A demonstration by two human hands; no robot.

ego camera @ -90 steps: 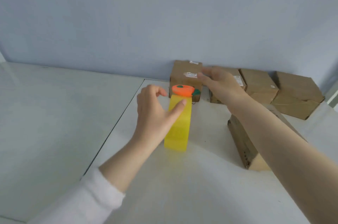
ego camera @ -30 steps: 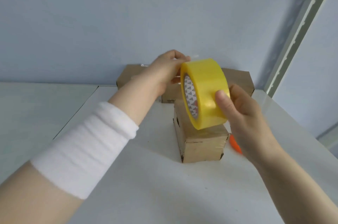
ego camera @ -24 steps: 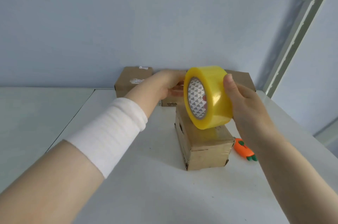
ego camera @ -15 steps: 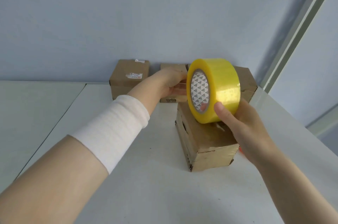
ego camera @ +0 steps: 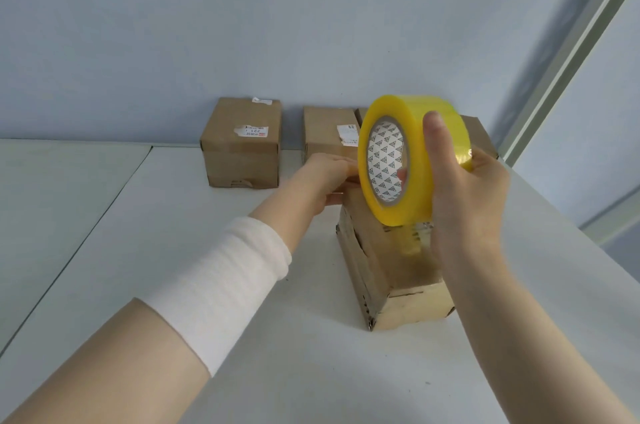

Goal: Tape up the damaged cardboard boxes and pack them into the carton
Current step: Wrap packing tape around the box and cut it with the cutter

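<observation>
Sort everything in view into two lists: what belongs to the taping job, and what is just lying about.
In the job:
yellow tape roll, gripped by the right hand
near box, left hand at its far end
left back box, middle back box, right back box, by the wall

Only surroundings:
white table
grey post
blue wall

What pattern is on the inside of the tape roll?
Little dark triangles on white, inside the yellow tape roll; seen in the head view.
</observation>
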